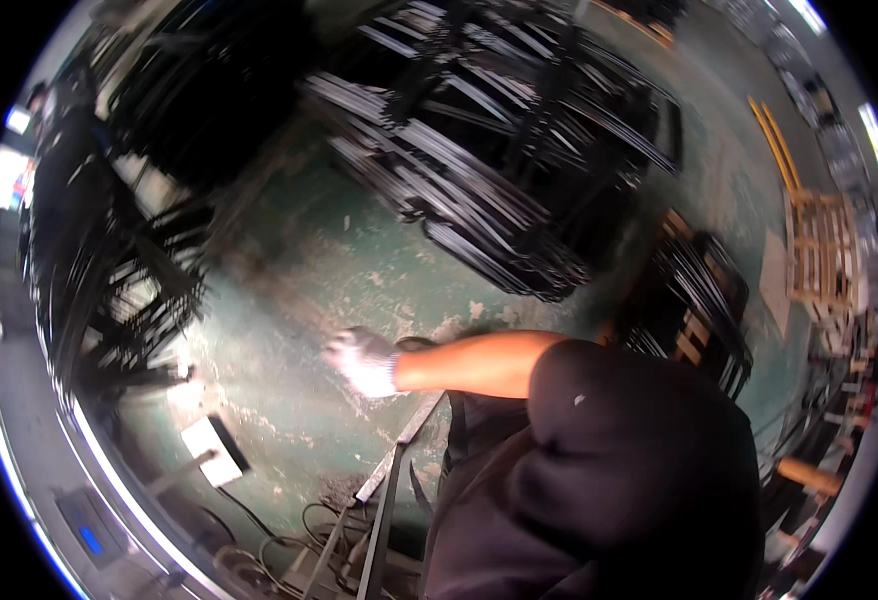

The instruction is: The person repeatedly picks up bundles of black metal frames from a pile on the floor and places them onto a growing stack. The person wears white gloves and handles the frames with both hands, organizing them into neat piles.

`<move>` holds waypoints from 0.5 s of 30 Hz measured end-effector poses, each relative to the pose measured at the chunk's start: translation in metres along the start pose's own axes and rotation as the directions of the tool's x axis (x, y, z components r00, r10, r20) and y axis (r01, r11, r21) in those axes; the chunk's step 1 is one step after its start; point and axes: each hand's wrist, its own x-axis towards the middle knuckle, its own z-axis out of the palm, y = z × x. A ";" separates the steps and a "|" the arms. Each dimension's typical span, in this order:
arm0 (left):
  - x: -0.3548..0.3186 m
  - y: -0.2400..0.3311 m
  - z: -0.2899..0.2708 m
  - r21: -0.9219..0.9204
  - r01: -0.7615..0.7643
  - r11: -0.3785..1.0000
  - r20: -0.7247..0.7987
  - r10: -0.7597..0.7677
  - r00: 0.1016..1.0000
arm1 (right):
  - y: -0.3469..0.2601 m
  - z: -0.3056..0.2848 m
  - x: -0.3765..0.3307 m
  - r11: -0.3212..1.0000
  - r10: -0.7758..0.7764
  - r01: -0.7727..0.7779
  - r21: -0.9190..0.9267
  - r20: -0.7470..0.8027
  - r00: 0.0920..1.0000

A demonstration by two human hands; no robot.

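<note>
Big picture first: a worn green floor [289, 270] fills the middle of the frame, blurred by motion; across the upper centre lie stacked dark metal frames [479, 180], with more dark racks [109, 270] at the left edge and another frame pile [694, 300] right of centre; a pale wooden pallet [824, 255] stands at the far right. The dark-shirted torso [609, 480] fills the lower right. One bare forearm crosses the centre, ending in a white-gloved hand [362, 362]; which hand it is I cannot tell, nor whether it is spread or curled, for it is smeared and seems to hold nothing; the other is out of view. Just below it a grey metal bar [399, 450] slants toward the lower edge; by my reading this is a reach between grips, so a steady closing on that bar comes next. Cables [279, 530] coil at the bottom, a snag risk.
</note>
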 end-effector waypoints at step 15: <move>-0.154 0.216 0.080 -0.239 -0.448 0.862 -0.302 0.372 0.878 | 0.394 -0.073 -0.534 -0.025 0.982 -0.779 0.626 -0.130 -0.137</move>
